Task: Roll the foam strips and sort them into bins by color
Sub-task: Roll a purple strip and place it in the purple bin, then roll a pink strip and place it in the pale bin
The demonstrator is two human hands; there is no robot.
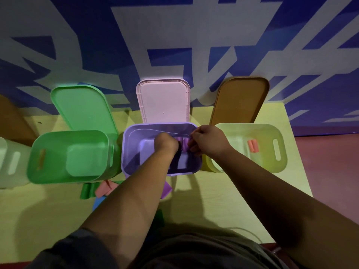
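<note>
Purple foam strip (183, 144) hung over the open purple bin (132, 152), held between both hands just below the rim near the bin's right wall. The left hand (166, 143) was curled around one end, and the right hand (207, 141) pinched the other with bent fingers; a darker length of the strip trailed down into the bin.

The bin's pink lid (163, 100) stood up behind it against the blue-and-white wall. Just left stood a green bin (48, 152) with its green lid (83, 107) raised. Just right stood a pale yellow-green bin (268, 133) with a brown lid (239, 100), and a salmon roll (253, 146) lay on its floor.

On the table (223, 191) in front of the bins lay a green strip (86, 191), a pink strip (104, 188), a blue strip (99, 202) and a second purple strip (166, 190), partly hidden by the left forearm. The table's right edge ran close beside the yellow-green bin, with bare tabletop under the right forearm.
</note>
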